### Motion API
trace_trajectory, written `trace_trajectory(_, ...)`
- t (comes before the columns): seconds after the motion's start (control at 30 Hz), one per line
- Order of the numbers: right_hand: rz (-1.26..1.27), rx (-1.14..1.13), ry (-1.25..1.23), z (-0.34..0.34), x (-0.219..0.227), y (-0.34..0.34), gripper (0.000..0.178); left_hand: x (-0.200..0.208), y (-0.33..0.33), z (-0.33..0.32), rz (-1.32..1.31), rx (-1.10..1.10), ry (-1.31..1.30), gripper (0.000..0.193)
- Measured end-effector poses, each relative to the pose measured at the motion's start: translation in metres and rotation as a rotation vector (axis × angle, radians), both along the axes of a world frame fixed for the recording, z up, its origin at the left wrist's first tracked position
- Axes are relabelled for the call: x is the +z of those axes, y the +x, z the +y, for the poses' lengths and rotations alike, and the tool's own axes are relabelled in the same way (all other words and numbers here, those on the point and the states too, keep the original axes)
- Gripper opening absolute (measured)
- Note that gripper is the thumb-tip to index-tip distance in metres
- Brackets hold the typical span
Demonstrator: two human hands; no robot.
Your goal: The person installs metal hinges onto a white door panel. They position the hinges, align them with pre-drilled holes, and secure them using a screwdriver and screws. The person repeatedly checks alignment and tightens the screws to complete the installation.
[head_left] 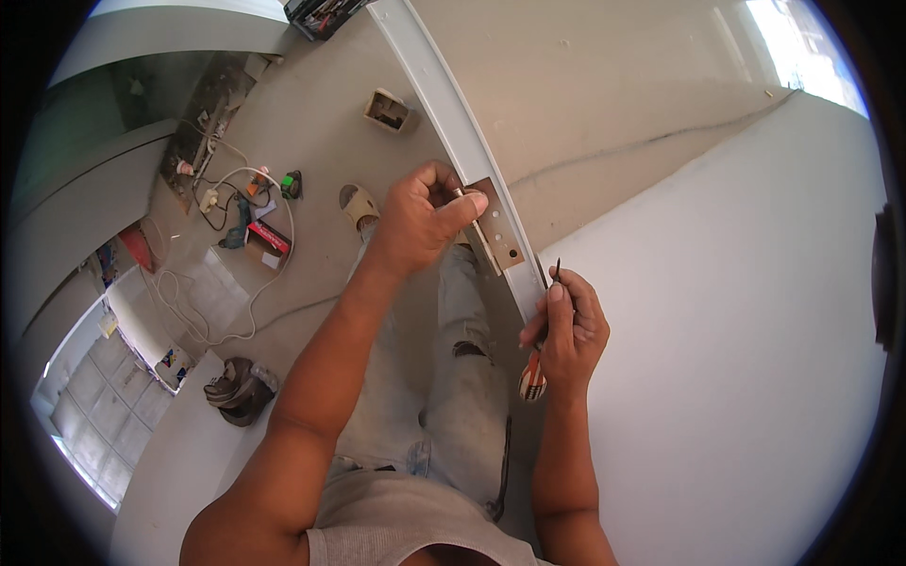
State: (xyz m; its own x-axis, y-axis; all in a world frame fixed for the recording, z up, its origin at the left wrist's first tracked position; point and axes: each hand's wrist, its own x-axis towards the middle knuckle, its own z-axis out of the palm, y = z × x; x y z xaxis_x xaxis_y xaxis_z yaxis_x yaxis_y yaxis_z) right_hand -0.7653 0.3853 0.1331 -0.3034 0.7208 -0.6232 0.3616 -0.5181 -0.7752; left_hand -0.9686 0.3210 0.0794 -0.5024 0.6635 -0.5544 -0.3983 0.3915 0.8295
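A long white door edge (444,104) runs from the top of the view down toward my right hand. On it lies a metal hinge (507,229) with several screw holes, one of them dark. My left hand (420,219) pinches the hinge at its upper end, thumb pressed on the plate by the hinge's pin. Beside the lower part of the edge, my right hand (573,328) is closed around a screwdriver (531,380). Its orange and black handle shows below the hand, and the dark tip points up past the fingers, apart from the hinge.
A broad white door face (727,358) fills the right side. On the floor at left are a power drill (236,226), a red box (270,238), a green tape measure (292,184) and loose cables. A small open box (387,110) stands farther off; shoes (238,389) lie lower left.
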Motion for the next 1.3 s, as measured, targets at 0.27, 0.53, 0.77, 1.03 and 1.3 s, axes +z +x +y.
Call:
trace_trajectory(0.27, 0.026, -0.036, -0.064, 0.001, 0.001, 0.000, 0.022, 0.002, -0.002, 0.002, -0.113, 0.031, -0.060, 0.025)
trace_trajectory(0.53, -0.044, 0.009, -0.072, 0.000, 0.003, -0.001, 0.019, -0.006, 0.000, 0.000, -0.047, 0.022, -0.004, 0.025)
trace_trajectory(0.77, -0.295, 0.442, 0.287, 0.029, 0.035, -0.028, 0.014, -0.015, 0.001, -0.002, 0.070, 0.014, 0.007, 0.030)
trace_trajectory(1.03, -0.452, 0.811, 0.534, 0.054, 0.041, -0.069, 0.015, -0.009, 0.001, -0.001, 0.064, -0.031, -0.029, 0.030)
trace_trajectory(1.3, -0.463, 0.892, 0.491, 0.055, 0.045, -0.092, 0.011, -0.007, 0.000, 0.001, 0.062, -0.052, -0.007, 0.034)
